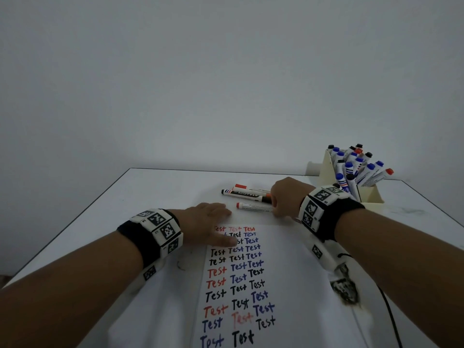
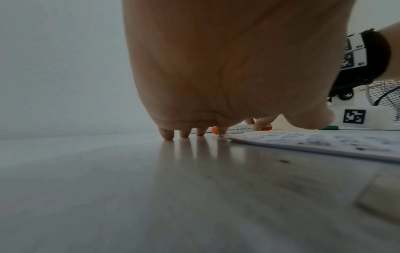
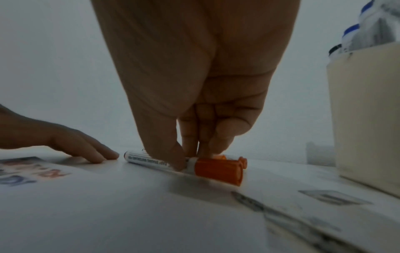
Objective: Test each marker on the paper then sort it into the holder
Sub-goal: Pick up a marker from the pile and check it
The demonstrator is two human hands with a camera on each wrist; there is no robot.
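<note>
A white paper sheet (image 1: 286,275) covered with "Test" in red, blue and black lies on the table. My left hand (image 1: 213,222) lies flat over its top left corner, fingers straight, with fingertips (image 2: 166,136) on the table. My right hand (image 1: 276,207) pinches a red-capped marker (image 3: 216,168) that lies on the table just beyond the paper's top edge; thumb and fingers (image 3: 173,159) close round its barrel near the cap. The same marker (image 1: 253,206) shows left of that hand in the head view. A cream holder (image 1: 371,194) with several markers stands at the back right.
Two more markers (image 1: 246,193), one black-ended and one red-ended, lie side by side just behind the pinched one. The holder wall (image 3: 368,119) rises close on the right of my right hand. A green-capped marker (image 2: 329,127) lies far right. A black cable (image 1: 391,320) runs along the table's right side.
</note>
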